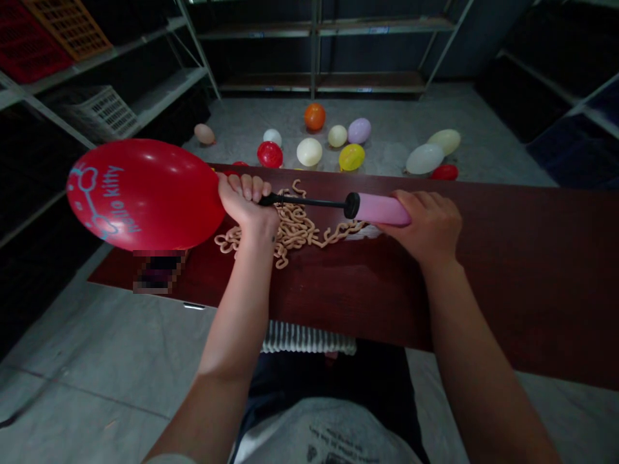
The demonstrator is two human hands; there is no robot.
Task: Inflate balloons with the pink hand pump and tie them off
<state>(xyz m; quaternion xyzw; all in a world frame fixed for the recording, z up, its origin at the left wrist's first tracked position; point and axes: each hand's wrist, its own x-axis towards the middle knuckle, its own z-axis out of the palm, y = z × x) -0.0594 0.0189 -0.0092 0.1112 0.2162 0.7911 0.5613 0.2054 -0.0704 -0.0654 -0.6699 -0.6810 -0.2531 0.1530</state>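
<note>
A hand balloon pump stretches across the view above the table, its pink barrel on the right and a thin black rod drawn out to the left. My left hand is closed around the black end of the pump, with the neck of a large inflated red balloon at it; the palm hides the joint. "Hello Kitty" lettering shows on the balloon. Wrapped round the barrel's far end is my right hand. Below the pump lies a heap of beige, twisted, uninflated long balloons or cord; its kind is unclear.
A dark red table spans the view, with a blurred phone-like object at its left. Beyond it, several balloons, including an orange one and a yellow one, lie on the grey floor. Metal shelves stand at the back and sides.
</note>
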